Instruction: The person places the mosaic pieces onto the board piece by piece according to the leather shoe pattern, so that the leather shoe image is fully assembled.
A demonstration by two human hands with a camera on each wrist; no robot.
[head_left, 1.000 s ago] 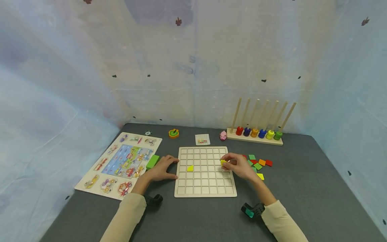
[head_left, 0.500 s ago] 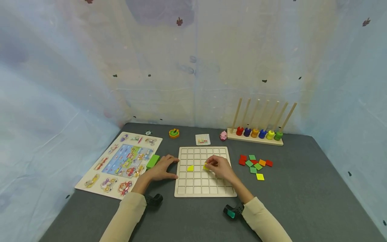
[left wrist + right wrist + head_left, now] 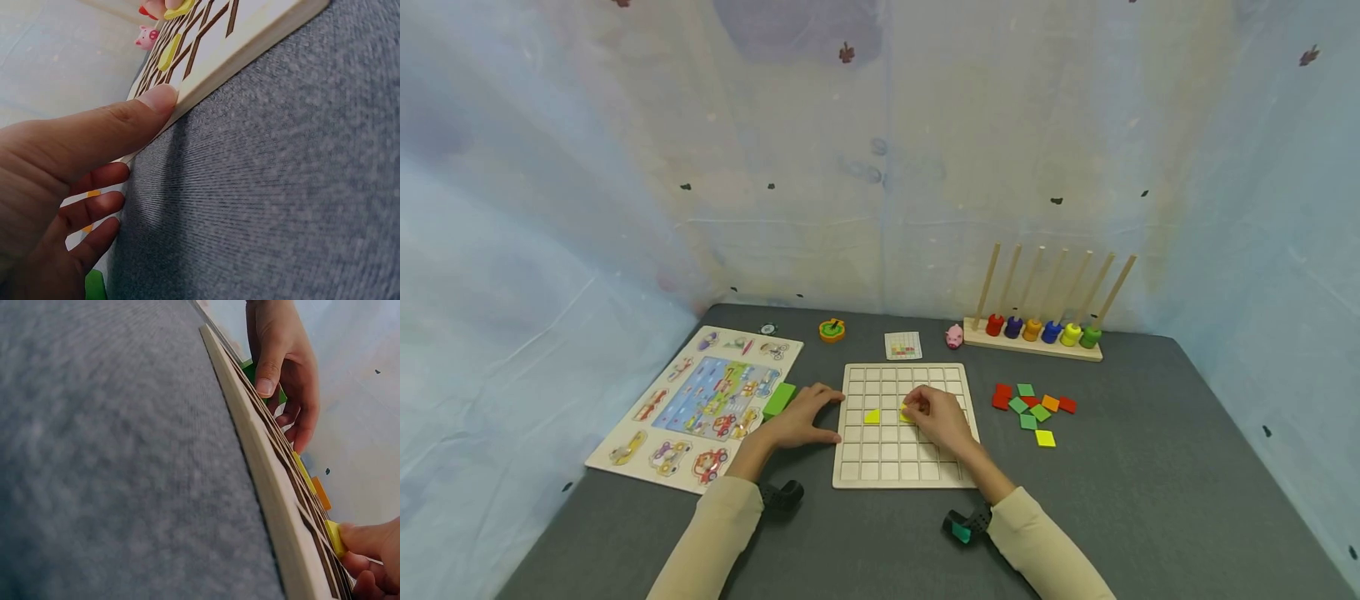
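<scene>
A pale wooden grid board [image 3: 880,475] lies flat on the dark grey table. My left hand [image 3: 801,419] rests at its left edge, the thumb touching the rim in the left wrist view and the fingers loosely spread. Over the middle of the board, my right hand [image 3: 942,419] pinches a yellow tile [image 3: 335,538] between thumb and fingers, right at the grid surface. The fingertips hide part of that tile in the head view. Another yellow tile [image 3: 872,417], with one corner cut off, sits in the grid to the left of it.
Several loose red, green, orange and yellow tiles [image 3: 1040,412] lie right of the board. Behind it are a pattern card [image 3: 902,346], a pink pig [image 3: 953,336] and a peg stand [image 3: 1033,343]. A picture puzzle [image 3: 625,458] and green block [image 3: 779,400] are at left.
My right hand has carried the yellow tile leftward from the board's right side to its middle and down onto the grid. The left hand has stayed at the left edge.
</scene>
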